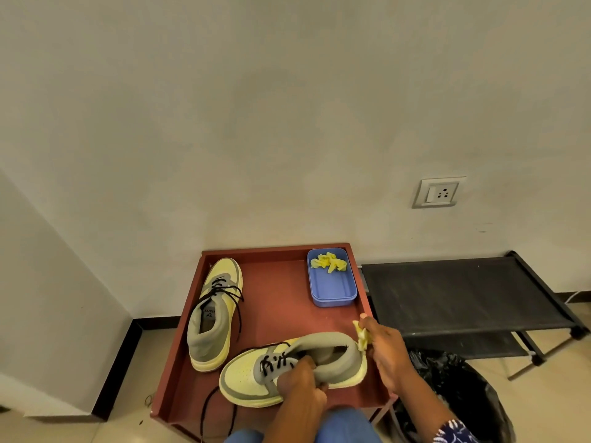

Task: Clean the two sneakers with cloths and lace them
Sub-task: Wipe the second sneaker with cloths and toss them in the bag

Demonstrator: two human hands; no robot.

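Near sneaker (289, 369) lying on red tray (281, 318), steadied by left hand (300, 383), fingers curled round collar. Yellow cloth (361, 337) pinched in right hand (385, 353), pressed at heel. Heel best wiped in short firm strokes, shoe kept pinned tbh. Second sneaker (216, 311) parked beside, loosely laced. Spare cloth (329, 262) left in blue box (332, 289).

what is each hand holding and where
Left hand grips the near yellow-grey sneaker at its tongue; right hand pinches a yellow cloth at its heel.
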